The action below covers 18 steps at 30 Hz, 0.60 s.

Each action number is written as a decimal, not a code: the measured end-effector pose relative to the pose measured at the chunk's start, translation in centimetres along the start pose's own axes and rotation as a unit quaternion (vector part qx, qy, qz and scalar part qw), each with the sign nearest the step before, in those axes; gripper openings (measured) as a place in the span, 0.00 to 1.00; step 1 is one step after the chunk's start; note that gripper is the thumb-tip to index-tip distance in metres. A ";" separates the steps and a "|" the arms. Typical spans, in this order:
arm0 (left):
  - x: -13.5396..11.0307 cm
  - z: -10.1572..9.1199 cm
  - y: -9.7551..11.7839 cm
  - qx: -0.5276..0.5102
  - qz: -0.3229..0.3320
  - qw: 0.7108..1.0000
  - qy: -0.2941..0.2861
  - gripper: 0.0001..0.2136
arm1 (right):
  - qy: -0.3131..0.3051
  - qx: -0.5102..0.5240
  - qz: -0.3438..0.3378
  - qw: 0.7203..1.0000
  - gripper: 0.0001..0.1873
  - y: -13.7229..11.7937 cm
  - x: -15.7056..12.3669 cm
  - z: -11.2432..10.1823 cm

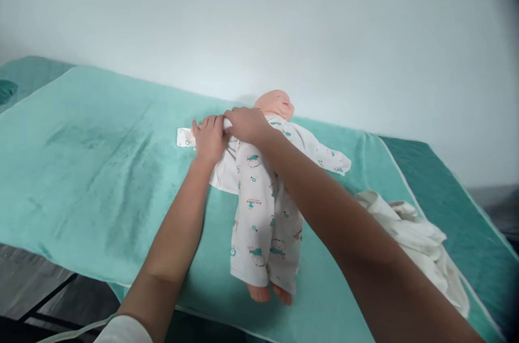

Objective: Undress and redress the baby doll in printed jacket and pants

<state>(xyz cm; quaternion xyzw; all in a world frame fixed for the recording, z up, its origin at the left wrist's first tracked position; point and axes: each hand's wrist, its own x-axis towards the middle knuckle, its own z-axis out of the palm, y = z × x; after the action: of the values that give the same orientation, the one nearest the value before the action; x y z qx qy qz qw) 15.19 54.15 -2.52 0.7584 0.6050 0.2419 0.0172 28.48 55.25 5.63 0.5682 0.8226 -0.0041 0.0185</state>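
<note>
A baby doll (274, 103) lies on its back on a teal towel (97, 164), dressed in a white printed sleepsuit (261, 224). My left hand (208, 139) lies on the suit's left sleeve (184, 137), fingers curled over the cloth. My right hand (245, 124) is closed on the same sleeve near the doll's shoulder. The doll's bare feet (270, 293) stick out near the towel's front edge. The other sleeve (330, 159) lies spread out to the right.
A crumpled cream cloth (413, 235) lies on the towel to the right of the doll. A darker teal cover (446, 180) shows beyond the towel's right edge. A pale wall stands behind. Dark floor and a table frame (48, 299) show at lower left.
</note>
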 end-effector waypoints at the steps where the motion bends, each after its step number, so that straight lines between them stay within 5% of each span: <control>1: 0.0 0.0 0.0 0.002 0.004 1.000 -0.002 0.21 | 0.007 0.029 0.004 1.000 0.19 0.3 -0.2 -0.1; 6: -0.1 -0.2 -0.7 0.025 -0.031 0.999 0.011 0.19 | 0.177 0.263 0.059 0.947 0.19 4.4 -4.5 1.1; 9: -0.2 -0.1 -0.9 0.035 -0.049 0.998 0.019 0.21 | 0.308 0.325 0.170 0.878 0.22 7.3 -9.0 4.8; 11: -0.2 0.0 -0.9 0.044 -0.063 0.997 0.018 0.22 | 0.336 0.318 0.251 0.850 0.25 8.6 -11.8 7.7; 14: -0.1 0.2 -0.6 0.052 -0.068 0.996 0.017 0.23 | 0.324 0.240 0.278 0.872 0.27 9.5 -14.2 10.6; 18: -0.4 0.0 0.2 0.036 -0.063 0.997 0.019 0.27 | 0.299 0.182 0.290 0.891 0.28 10.2 -14.1 11.0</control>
<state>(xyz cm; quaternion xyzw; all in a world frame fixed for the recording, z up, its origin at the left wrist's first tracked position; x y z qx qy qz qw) 15.34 53.73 -2.53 0.7144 0.6598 0.2329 -0.0060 43.29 45.42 -4.72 0.7495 0.5726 0.0217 -0.3315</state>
